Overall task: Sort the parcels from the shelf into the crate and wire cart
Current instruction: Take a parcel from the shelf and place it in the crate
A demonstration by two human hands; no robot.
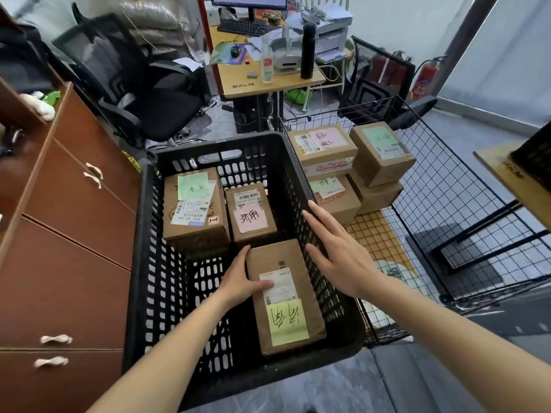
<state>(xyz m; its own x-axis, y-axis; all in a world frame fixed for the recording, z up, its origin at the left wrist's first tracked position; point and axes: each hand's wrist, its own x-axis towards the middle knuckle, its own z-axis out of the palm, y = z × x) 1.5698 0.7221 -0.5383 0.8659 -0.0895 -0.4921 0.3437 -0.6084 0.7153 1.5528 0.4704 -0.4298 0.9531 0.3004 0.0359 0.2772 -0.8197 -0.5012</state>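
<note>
Grey floor carries a black crate (149,263) beside a wire cart (465,210). Left hand (238,281) grips a yellow-noted parcel (286,296) inside the crate, thumb on its label; right hand (337,248) hovers above, fingers spread.

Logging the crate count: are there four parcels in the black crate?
No, the black crate holds three parcels: green-note, pink-note and yellow-note.

Crate (293,174) left of cart (465,204) (touching)
</note>
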